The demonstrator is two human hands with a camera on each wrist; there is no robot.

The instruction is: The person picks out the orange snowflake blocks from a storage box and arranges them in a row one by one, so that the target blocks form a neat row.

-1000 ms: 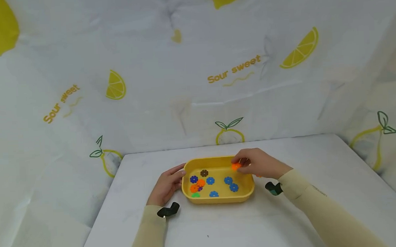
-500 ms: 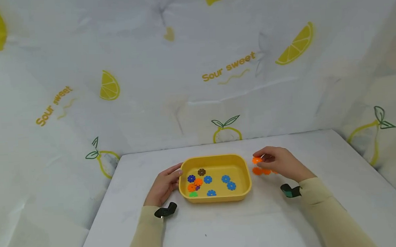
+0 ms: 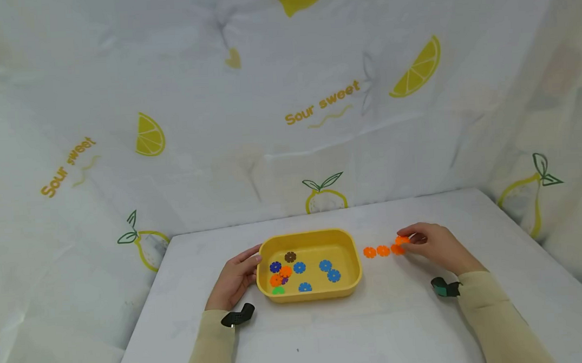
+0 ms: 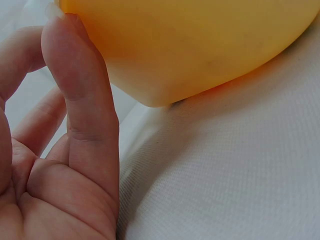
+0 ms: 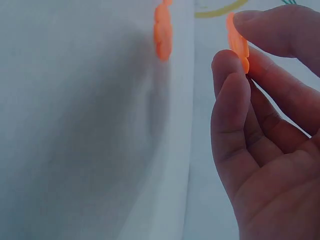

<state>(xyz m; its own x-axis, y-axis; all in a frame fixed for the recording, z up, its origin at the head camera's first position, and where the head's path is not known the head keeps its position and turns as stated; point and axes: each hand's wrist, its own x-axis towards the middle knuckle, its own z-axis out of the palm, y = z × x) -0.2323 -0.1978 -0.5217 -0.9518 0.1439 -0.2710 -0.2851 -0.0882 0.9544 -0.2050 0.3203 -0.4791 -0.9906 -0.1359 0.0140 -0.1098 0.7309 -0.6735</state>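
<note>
My right hand [image 3: 432, 245] pinches an orange snowflake building disc [image 5: 237, 42] between thumb and fingertips, right of the tray. In the head view the pinched disc overlaps another orange disc [image 3: 397, 249] at the end of a short row on the table. Two more orange discs in that row, one nearer the tray [image 3: 369, 252] and one in the middle [image 3: 383, 250], lie flat. My left hand [image 3: 232, 279] grips the left end of the yellow tray [image 3: 310, 296], its thumb [image 4: 80, 75] at the rim and its other fingers behind the wall.
Inside the tray lie several blue discs [image 3: 333, 275], a brown disc [image 3: 290, 257], a dark blue disc [image 3: 275, 267], orange discs [image 3: 276, 280], a purple one and a green disc [image 3: 278, 290]. The white table [image 3: 356, 335] meets a lemon-print cloth wall [image 3: 213, 179] behind.
My right hand has carried the orange disc from over the tray's right side out to the right, to the far end of the orange row. The left hand stays on the tray.
</note>
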